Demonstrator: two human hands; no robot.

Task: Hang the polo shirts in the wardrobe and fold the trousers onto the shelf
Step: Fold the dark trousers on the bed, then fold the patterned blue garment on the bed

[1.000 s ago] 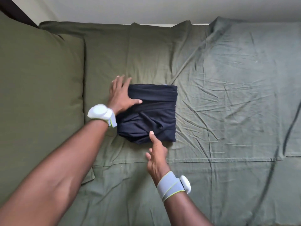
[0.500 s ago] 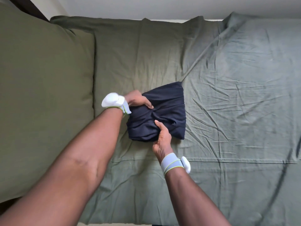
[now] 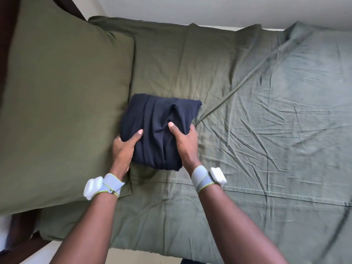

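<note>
A pair of dark navy trousers (image 3: 158, 119), folded into a thick square bundle, is held just above the green bed. My left hand (image 3: 124, 147) grips its left edge, thumb on top and fingers underneath. My right hand (image 3: 185, 140) grips the right edge the same way, thumb pressed into the cloth. The fingers of both hands are hidden under the bundle. No polo shirts, wardrobe or shelf are in view.
The bed carries a wrinkled olive-green sheet (image 3: 266, 111). A large green pillow (image 3: 62, 103) lies at the left, close beside the bundle. A dark wooden bed frame (image 3: 11, 235) shows at the lower left, and a pale wall runs along the top.
My hands went from pressing and tucking the trousers on the sheet to gripping both sides. The bundle has turned and come up off the bed, toward the pillow.
</note>
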